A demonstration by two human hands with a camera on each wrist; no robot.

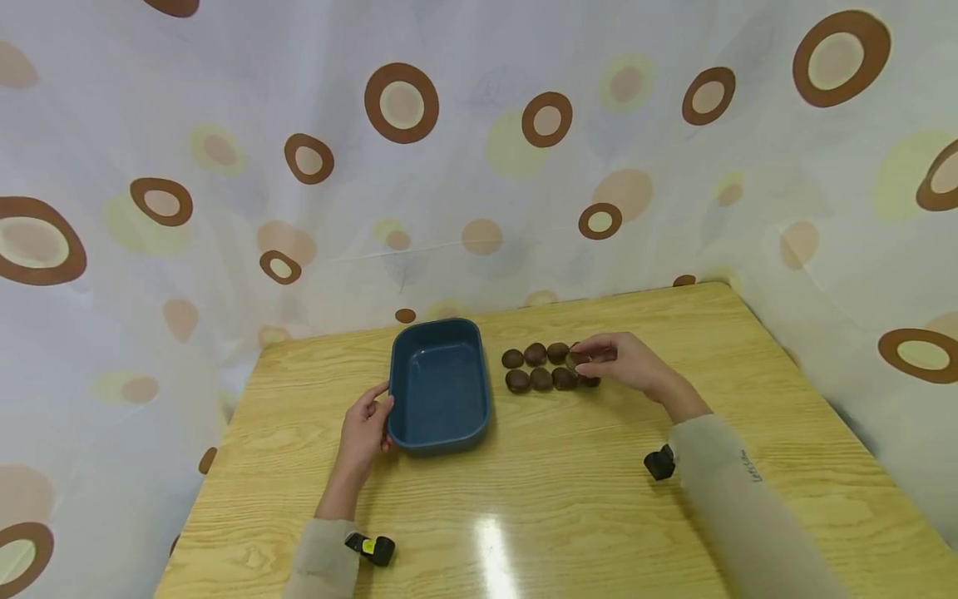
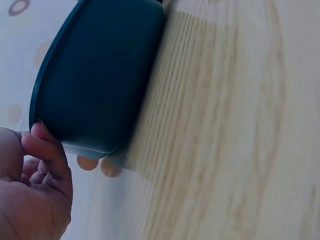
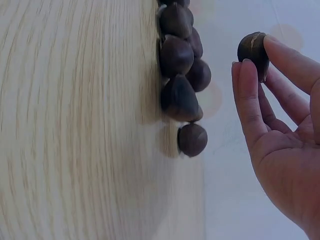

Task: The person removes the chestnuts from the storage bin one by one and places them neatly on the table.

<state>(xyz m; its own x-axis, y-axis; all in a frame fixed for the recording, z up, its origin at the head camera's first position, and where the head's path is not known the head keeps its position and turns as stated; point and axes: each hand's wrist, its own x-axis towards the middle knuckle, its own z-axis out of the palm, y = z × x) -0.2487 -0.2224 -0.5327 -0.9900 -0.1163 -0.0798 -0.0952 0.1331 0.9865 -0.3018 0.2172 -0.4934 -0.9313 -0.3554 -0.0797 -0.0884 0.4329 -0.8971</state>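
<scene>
A deep blue rectangular dish (image 1: 437, 445) stands on the wooden table. My left hand (image 1: 364, 426) grips its left wall near the front corner; in the left wrist view the thumb and fingers (image 2: 50, 150) meet at the dish's rim. To the right of the dish lie several dark brown chestnuts (image 1: 541, 379) in two rows. My right hand (image 1: 621, 362) is over the right end of these rows. Between its thumb and fingertips it pinches one chestnut (image 3: 253, 52), raised off the table, with a pale mark on its shell.
The pale wood-grain table (image 1: 584, 516) reaches back to a white curtain (image 1: 464, 183) patterned with brown rings. Black devices on straps hang at both wrists, the left one (image 1: 374, 549) and the right one (image 1: 660, 462).
</scene>
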